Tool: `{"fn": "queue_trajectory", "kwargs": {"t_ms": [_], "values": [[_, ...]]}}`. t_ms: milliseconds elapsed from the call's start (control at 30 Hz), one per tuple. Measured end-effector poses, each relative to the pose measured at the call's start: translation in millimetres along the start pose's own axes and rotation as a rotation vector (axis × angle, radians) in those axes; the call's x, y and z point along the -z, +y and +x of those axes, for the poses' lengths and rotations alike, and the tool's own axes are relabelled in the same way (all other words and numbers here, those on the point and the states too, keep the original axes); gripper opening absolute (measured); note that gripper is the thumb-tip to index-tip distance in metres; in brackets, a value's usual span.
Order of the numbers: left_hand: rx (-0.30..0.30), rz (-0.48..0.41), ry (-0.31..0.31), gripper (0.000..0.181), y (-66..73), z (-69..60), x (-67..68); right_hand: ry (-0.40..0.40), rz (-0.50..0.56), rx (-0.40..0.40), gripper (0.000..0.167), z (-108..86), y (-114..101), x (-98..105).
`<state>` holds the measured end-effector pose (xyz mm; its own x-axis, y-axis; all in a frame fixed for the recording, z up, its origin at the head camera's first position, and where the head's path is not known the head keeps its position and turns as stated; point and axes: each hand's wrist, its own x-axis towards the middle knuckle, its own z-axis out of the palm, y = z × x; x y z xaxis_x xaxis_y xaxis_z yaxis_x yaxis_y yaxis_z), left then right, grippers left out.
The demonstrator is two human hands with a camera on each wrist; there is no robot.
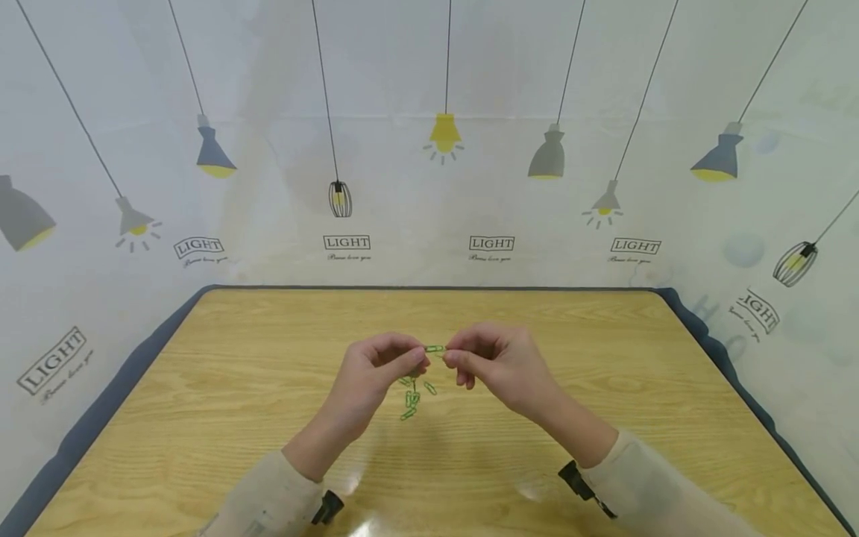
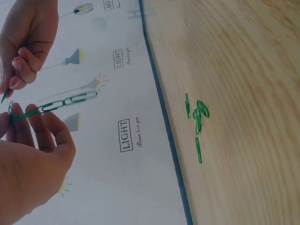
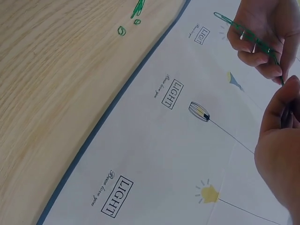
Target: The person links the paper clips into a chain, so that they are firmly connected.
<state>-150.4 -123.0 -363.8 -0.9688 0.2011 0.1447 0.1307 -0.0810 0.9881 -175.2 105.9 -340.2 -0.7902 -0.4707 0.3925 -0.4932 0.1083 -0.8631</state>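
Above the table, the left hand (image 1: 376, 373) pinches one end of a short chain of green paper clips (image 2: 52, 107) between thumb and fingertips, and the chain hangs down beside its fingers. Close by on the right, the right hand (image 1: 499, 365) pinches a green clip (image 2: 5, 95) between thumb and index finger. A green clip (image 1: 435, 348) spans the small gap between the two hands in the head view; whether the clips are linked there I cannot tell. Several loose green clips (image 2: 198, 117) lie on the table below.
The wooden table (image 1: 268, 321) has a dark blue edge (image 1: 429, 287). Behind and beside it hangs a white cloth (image 1: 403, 216) printed with lamps and the word LIGHT. Each forearm wears a light sleeve with a black strap (image 1: 327, 507) near it.
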Motion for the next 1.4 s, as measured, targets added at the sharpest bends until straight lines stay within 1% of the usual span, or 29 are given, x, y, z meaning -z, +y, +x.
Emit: {"fn": "queue_trajectory", "kwargs": {"t_ms": [133, 233, 367, 467, 600, 733, 867, 1067, 1167, 1333, 1400], "values": [[-0.014, 0.007, 0.019, 0.031, -0.4, 0.2, -0.6, 0.058, 0.002, 0.01, 0.004, -0.9, -2, -6], [-0.017, -0.006, 0.031, 0.029, -1.0, 0.4, -1.1, 0.091, 0.031, 0.001, 0.005, -0.4, -3, -9], [-0.019, -0.025, 0.049, 0.027, -1.6, 0.5, -1.2, 0.1, 0.114, -0.005, 0.01, -0.4, -3, -12], [-0.02, -0.045, 0.067, 0.025, -2.6, 0.9, -1.4, 0.105, 0.148, -0.016, 0.012, -1.3, -2, -14], [-0.017, -0.077, 0.087, 0.015, -3.5, 1.5, -2.1, 0.121, 0.137, -0.048, 0.012, -2.7, -1, -18], [-0.015, -0.093, 0.087, 0.006, -3.8, 1.2, -3.1, 0.125, 0.157, -0.071, 0.012, -3.7, -4, -20], [-0.014, -0.105, 0.085, 0.003, -4.5, 1.4, -3.9, 0.123, 0.176, -0.079, 0.01, -3.3, -5, -23], [-0.01, -0.116, 0.09, 0.004, -5.5, 1.8, -4.4, 0.136, 0.148, -0.094, 0.01, -2.9, -4, -24], [-0.007, -0.157, 0.08, 0.007, -5.6, 1.6, -4.2, 0.142, 0.136, -0.111, 0.012, -2.7, -3, -24], [0.015, -0.276, 0.056, 0.019, -3.1, 0.7, -4.1, 0.143, 0.119, -0.12, 0.012, -2.6, -3, -23], [0.025, -0.302, 0.052, 0.022, -1.9, 0.3, -3.8, 0.144, 0.111, -0.121, 0.011, -2.5, -2, -22]]}}
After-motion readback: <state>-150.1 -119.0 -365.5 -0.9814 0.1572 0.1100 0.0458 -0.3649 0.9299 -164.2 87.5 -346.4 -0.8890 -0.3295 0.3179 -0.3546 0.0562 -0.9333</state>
